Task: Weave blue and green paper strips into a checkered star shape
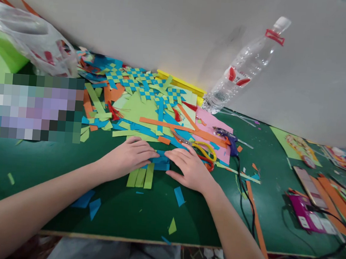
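Both hands are at a small piece of blue paper strips (161,166) crossed by green paper strips (140,178), lying on the table. My left hand (130,157) grips its upper left part, with fingertips on the blue paper and the thumb hidden. On the right end, my right hand (189,168) has its fingers over the blue strip and its thumb near the lower edge. Scissors (205,152) with yellow and red handles lie just behind my right hand. A loose blue scrap (179,196) rests in front of it.
Woven blue-green pieces (132,78) and strips are heaped at the back. A plastic bottle (243,71) leans against the wall. Right of the scissors lies a glue gun (233,144) with a black cord. Farther right are a phone (310,186) and a purple box (310,214). A plastic bag (39,39) stands back left.
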Demonstrator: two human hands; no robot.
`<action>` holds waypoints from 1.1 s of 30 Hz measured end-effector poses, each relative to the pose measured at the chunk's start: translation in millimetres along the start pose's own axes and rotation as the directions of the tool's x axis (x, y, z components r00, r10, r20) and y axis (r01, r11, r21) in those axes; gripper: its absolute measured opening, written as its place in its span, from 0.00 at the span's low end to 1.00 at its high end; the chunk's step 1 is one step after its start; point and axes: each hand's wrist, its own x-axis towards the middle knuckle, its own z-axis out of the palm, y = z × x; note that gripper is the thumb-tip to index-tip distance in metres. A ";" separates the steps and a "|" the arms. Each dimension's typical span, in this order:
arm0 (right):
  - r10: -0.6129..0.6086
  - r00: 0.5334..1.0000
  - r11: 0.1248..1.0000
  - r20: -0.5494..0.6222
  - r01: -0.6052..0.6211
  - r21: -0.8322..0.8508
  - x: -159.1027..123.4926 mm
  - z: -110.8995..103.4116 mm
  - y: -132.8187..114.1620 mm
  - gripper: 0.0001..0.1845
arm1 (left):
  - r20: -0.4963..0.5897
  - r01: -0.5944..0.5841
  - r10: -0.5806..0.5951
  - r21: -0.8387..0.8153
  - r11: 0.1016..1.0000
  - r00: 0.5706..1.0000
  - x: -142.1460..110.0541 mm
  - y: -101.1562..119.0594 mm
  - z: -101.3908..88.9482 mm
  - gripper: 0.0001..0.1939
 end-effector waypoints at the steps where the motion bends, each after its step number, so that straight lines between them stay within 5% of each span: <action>1: 0.005 1.000 1.000 -0.005 -0.005 0.017 -0.1 -0.3 -0.2 0.24 | -0.001 0.001 -0.001 -0.005 1.000 1.000 0.0 -0.1 0.1 0.14; 13: 0.086 0.994 0.923 -0.064 -0.055 0.382 -1.1 -4.1 -5.8 0.26 | 0.057 0.009 -0.007 -0.033 0.999 0.998 0.9 1.7 -2.9 0.14; 20: 0.081 0.995 0.939 -0.050 -0.060 0.340 -0.7 -1.8 -4.5 0.18 | 0.030 0.028 -0.027 -0.042 0.999 0.999 1.0 4.5 -6.0 0.15; 27: 0.200 0.971 0.942 -0.131 -0.154 0.299 -0.1 -2.2 1.8 0.13 | 0.014 -0.001 0.002 -0.018 1.000 1.000 0.9 6.7 -5.6 0.16; 33: 0.218 0.971 0.926 -0.099 -0.174 0.336 -2.0 -4.8 -1.0 0.17 | 0.053 -0.001 0.002 -0.019 1.000 0.999 1.1 9.1 -6.3 0.17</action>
